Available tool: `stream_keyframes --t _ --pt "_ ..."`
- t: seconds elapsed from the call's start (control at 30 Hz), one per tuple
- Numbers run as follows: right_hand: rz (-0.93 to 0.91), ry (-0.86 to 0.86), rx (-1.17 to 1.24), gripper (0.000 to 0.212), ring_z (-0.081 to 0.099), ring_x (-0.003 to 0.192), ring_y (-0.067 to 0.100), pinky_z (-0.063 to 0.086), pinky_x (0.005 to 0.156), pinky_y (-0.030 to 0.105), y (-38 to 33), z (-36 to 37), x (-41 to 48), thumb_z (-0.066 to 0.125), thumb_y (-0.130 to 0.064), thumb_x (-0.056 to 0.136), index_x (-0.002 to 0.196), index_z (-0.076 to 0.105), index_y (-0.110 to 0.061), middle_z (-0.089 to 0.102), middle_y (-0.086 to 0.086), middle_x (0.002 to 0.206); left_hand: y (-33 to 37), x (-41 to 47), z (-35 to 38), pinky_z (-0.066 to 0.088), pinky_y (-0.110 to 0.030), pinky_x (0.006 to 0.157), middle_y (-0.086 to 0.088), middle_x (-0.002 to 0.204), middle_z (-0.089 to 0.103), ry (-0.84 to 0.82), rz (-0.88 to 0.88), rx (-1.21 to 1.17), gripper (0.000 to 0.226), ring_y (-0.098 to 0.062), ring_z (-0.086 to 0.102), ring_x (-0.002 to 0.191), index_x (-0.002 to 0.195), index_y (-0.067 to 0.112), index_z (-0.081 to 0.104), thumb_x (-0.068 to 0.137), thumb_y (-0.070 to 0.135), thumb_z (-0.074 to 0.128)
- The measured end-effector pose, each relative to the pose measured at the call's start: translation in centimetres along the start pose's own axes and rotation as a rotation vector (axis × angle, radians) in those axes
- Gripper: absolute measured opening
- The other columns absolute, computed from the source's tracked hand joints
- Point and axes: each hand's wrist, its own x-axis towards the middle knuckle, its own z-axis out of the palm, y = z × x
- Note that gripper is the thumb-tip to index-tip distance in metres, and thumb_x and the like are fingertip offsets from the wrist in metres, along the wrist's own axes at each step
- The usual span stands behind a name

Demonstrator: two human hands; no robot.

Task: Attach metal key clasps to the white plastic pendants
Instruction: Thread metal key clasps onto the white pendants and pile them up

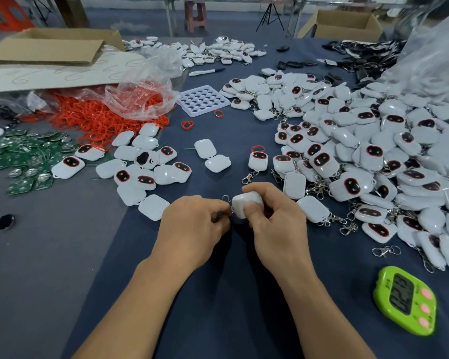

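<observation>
Right hand (272,218) grips a white pendant (245,206), thumb on its near face, fingers curled over the top. The pendant is a rounded-square glossy shell, plain side showing, held just above the surface (218,294) at mid-width, toward the near edge. Left hand (192,224) has its fingers curled in, pinching a metal clasp (226,198) at the pendant's left corner. A thin wire loop of the clasp pokes up between the hands. Exact joint hidden by fingers.

Surface is covered in dark blue cloth. Right side: big pile of finished pendants (373,151), white with red-rimmed dark ovals, many with clasps on. Left of centre: a smaller group of bare pendants (145,172). One loose clasp (385,251) lies near the right edge, with a green timer (406,304) at the near right corner. Left side: a heap of red rings (88,117) partly under a clear plastic bag (140,97), and green circuit boards (24,156) by the left edge. A white holed tray (202,99) sits mid-surface, a marker (208,71) beyond it. An open cardboard box (52,45) is at the far left corner.

Room: grey floor, a stool (196,15), a tripod (270,14), a second carton (345,23).
</observation>
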Motion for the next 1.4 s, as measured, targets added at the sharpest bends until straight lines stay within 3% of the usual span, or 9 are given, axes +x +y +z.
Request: stream_keyframes --t 0.33,0.43,0.53,0.7,0.8,0.87,1.03,1.2,1.4 --pt "-0.03 -0.079 -0.076 0.02 0.063 0.087 0.004 0.045 0.071 0.009 -0.6 -0.1 -0.2 0.067 -0.017 0.095 0.094 0.068 -0.037 0.07 -0.02 0.089 0.1 -0.2 0.1 0.03 -0.032 0.061 0.01 0.066 0.045 0.001 0.057 0.13 0.015 -0.018 0.044 0.078 0.097 0.038 0.076 0.092 0.035 0.062" --pt "-0.018 -0.092 -0.107 0.02 0.06 0.084 0.002 0.043 0.067 0.007 -0.9 -0.1 -0.1 0.065 -0.018 0.093 0.091 0.067 -0.038 0.068 -0.02 0.086 0.8 -0.6 -0.5 0.028 -0.028 0.054 0.01 0.055 0.043 0.065 0.15 0.197 0.006 -0.021 0.044 0.062 0.077 0.029 0.077 0.079 0.025 0.081" --pt "-0.007 -0.1 -0.136 0.019 0.06 0.083 0.001 0.042 0.066 0.008 -0.8 -0.3 0.0 0.064 -0.017 0.093 0.09 0.067 -0.036 0.067 -0.021 0.084 1.4 -0.7 -0.7 0.019 -0.022 0.048 0.006 0.047 0.047 0.055 0.152 0.245 0.023 -0.021 0.045 0.048 0.061 0.025 0.072 0.062 0.018 0.093" --pt "0.015 -0.104 -0.137 0.016 0.059 0.069 0.007 0.043 0.058 0.014 -0.7 -0.3 0.1 0.06 -0.018 0.093 0.086 0.066 -0.031 0.067 -0.013 0.076 0.6 -0.4 0.0 0.026 -0.029 0.062 0.009 0.073 0.057 0.042 -0.027 0.17 0.008 -0.016 0.048 0.08 0.091 0.041 0.074 0.089 0.044 0.067" --pt "0.1 -0.137 -0.039 0.014 0.062 0.063 0.012 0.051 0.06 0.028 -0.7 -0.6 0.4 0.061 -0.021 0.087 0.086 0.07 -0.031 0.071 -0.006 0.077 0.7 -0.3 -0.1 0.031 -0.03 0.065 0.013 0.069 0.054 0.03 -0.058 0.11 0.005 -0.015 0.05 0.083 0.09 0.041 0.073 0.088 0.044 0.069" --pt "0.148 -0.155 0.019 0.018 0.062 0.057 0.013 0.047 0.054 0.028 -0.7 -0.8 0.6 0.061 -0.014 0.088 0.087 0.071 -0.029 0.072 -0.003 0.075 0.8 -0.3 -0.2 0.033 -0.03 0.065 0.015 0.064 0.051 0.014 -0.065 0.082 0.003 -0.014 0.05 0.08 0.086 0.042 0.073 0.087 0.04 0.071" --pt "0.218 -0.123 0.278 0.021 0.056 0.049 0.017 0.041 0.042 0.025 -1.0 -1.3 0.6 0.061 -0.006 0.083 0.085 0.073 -0.022 0.071 0.006 0.07 0.4 -0.6 -0.3 0.048 -0.023 0.056 0.014 0.061 0.061 0.047 -0.15 -0.306 0.025 -0.005 0.054 0.059 0.085 0.051 0.069 0.082 0.028 0.077" --pt "0.297 -0.15 0.576 0.037 0.055 0.048 0.021 0.039 0.039 0.024 -1.2 -2.3 0.8 0.057 0.007 0.09 0.08 0.078 -0.021 0.071 0.013 0.078 0.7 -0.8 -0.2 0.038 -0.01 0.049 0.014 0.058 0.06 0.003 -0.14 -0.539 0.032 -0.002 0.048 0.049 0.093 0.056 0.074 0.082 0.026 0.079" --pt "0.359 -0.184 0.695 0.032 0.055 0.048 0.021 0.037 0.039 0.024 -1.3 -2.6 0.7 0.051 0.009 0.094 0.089 0.076 -0.011 0.07 0.015 0.077 0.9 -0.5 -0.5 0.055 -0.027 0.065 0.008 0.075 0.076 -0.058 -0.166 -0.78 0.027 -0.006 0.066 0.067 0.085 0.042 0.08 0.084 0.015 0.082"
